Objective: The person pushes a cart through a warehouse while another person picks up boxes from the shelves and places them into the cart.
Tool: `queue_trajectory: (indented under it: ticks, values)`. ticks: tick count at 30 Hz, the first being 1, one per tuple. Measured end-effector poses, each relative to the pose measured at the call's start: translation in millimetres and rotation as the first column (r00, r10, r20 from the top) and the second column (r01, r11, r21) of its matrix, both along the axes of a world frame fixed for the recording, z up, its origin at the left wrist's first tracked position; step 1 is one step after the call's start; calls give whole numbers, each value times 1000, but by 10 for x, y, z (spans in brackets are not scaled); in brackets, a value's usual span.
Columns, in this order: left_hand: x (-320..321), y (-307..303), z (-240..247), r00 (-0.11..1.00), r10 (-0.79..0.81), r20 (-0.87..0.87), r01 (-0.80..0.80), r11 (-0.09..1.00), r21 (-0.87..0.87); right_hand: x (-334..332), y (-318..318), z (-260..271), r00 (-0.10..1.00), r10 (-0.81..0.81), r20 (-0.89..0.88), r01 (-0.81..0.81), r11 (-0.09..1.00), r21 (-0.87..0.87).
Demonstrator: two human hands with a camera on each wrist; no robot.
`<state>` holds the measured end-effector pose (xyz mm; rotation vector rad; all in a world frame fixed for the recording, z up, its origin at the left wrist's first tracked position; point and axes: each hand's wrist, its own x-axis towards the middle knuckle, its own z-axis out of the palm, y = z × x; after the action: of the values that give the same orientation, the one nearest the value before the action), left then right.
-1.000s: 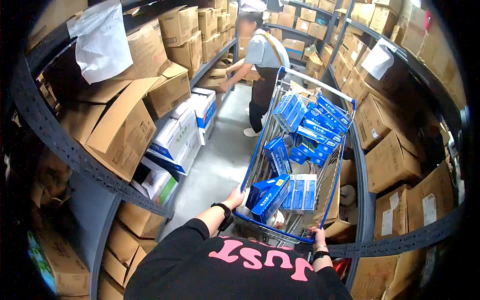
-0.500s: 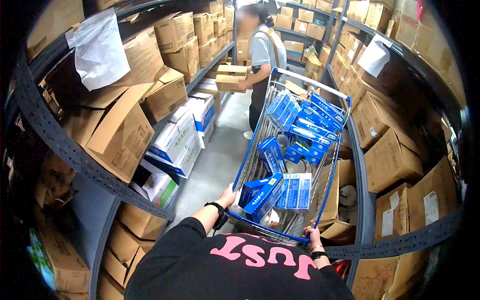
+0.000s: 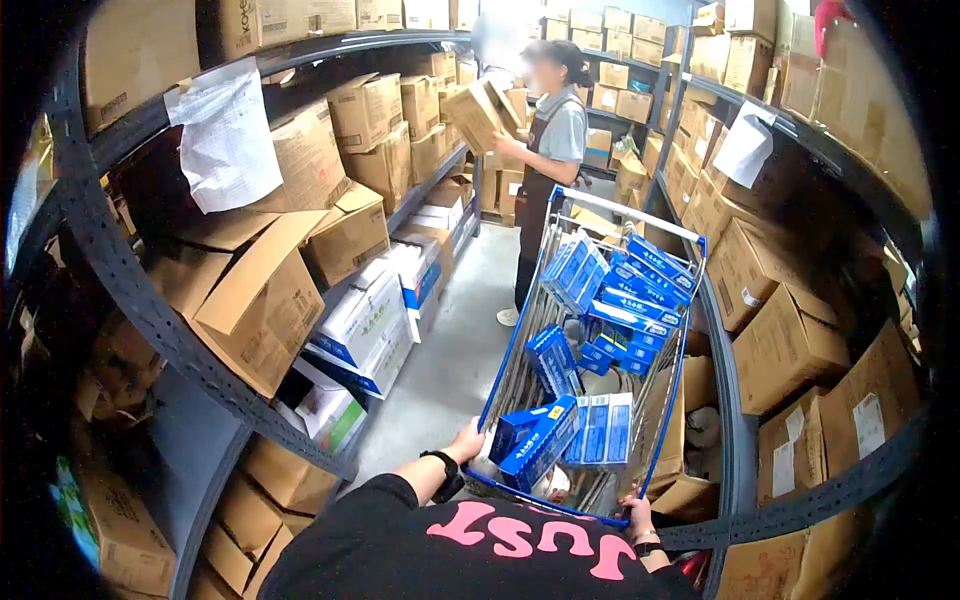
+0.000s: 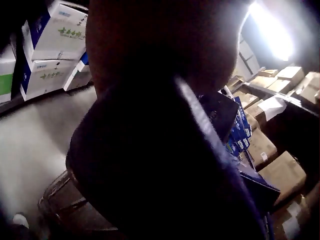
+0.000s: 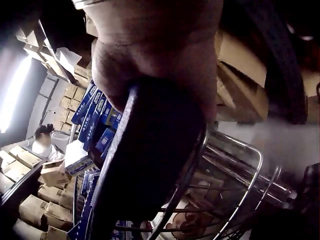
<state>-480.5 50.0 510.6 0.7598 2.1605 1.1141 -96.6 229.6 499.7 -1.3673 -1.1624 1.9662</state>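
Both my hands hold the near end of a wire shopping cart point(image 3: 632, 221) with blue edging. My left hand point(image 3: 465, 441) grips the near left corner of its rim. At the near right corner, the fingers of my right hand point(image 3: 635, 512) curl round the blue rim; the right wrist view shows that hand point(image 5: 155, 55) over the dark rim piece point(image 5: 150, 145). Inside the cart lie several blue printed boxes point(image 3: 540, 445), some stacked at the far end point(image 3: 640, 285), others standing near the front. The left wrist view is mostly dark, its fingers hidden.
Ahead, another person point(image 3: 555, 130) stands in the aisle holding a brown carton point(image 3: 483, 115). Metal shelves with cartons point(image 3: 260, 320) line the left, white boxes point(image 3: 365, 315) low among them. More cartons point(image 3: 790, 335) fill the right shelves. Grey floor point(image 3: 440, 365) runs along the cart's left.
The other person has straightened from the lower left shelf and lifted a carton to chest height. My view has tilted up, so the cart sits lower in it. Both hands keep their grip.
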Motion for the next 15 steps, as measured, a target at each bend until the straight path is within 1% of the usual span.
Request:
queue_trajectory:
  ticks: [2,4,5,7,10,13,15]
  values:
    - [16,9,117,999,19,27,-17,998,-68,-12,6,6,1000,-8,-5,8,1000,2]
    - [11,23,196,1000,8,9,-8,999,-34,-46,23,146,1000,11,2,-11,1000,18]
    - [12,10,172,1000,6,-1,-6,999,-34,0,70,-30,1000,0,-23,0,999,32]
    - [12,-16,56,1000,1,-21,-1,999,-34,29,30,-23,1000,7,1,-7,1000,13]
    - [-3,1,-99,999,-17,36,15,999,47,25,10,50,1000,7,14,-8,1000,18]
    - [-27,14,-239,999,-16,30,15,999,51,21,16,64,1000,10,16,-10,1000,9]
    - [-38,29,-307,1000,-17,-11,18,998,62,13,20,92,1000,1,16,-1,1000,-5]
